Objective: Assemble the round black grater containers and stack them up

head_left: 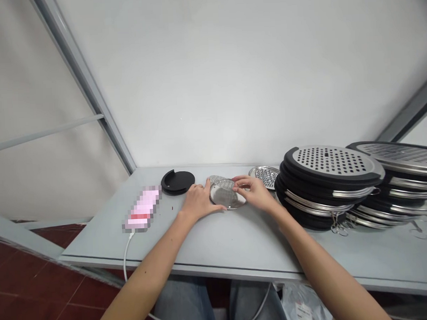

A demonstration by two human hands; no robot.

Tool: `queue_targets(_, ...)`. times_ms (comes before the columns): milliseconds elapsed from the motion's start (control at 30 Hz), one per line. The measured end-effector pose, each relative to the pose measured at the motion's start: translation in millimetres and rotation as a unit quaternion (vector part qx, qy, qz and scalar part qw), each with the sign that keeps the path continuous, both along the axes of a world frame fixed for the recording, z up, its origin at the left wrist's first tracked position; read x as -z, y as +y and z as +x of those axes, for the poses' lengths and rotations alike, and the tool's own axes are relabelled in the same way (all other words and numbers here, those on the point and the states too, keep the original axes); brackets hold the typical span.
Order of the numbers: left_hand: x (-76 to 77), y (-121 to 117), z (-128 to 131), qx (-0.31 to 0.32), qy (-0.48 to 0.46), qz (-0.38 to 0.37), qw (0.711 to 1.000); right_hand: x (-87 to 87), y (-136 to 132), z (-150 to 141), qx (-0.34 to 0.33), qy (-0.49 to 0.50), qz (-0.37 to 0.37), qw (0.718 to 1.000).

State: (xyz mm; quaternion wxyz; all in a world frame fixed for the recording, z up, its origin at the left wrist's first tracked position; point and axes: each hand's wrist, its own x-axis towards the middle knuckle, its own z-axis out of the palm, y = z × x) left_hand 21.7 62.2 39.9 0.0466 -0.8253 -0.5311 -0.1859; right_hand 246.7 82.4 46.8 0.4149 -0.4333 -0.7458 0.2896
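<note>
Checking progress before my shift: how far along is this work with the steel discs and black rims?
The stacks of black-rimmed perforated discs on the right look finished. In hand, the left hand and right hand hold a steel disc between them. Apparently still left are the separate round black piece and perforated steel plate lying on the table.

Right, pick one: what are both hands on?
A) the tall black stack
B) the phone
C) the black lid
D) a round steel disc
D: the left hand and right hand both sit on the steel disc, while the black lid lies apart from them.
</note>
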Motion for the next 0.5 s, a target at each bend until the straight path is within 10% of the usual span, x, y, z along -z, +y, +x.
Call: queue_targets(500,-0.9,5,-21,0.161,-0.123,-0.117,0.972,5.6,-27,-1,-0.064,-0.142,0.141,0.978)
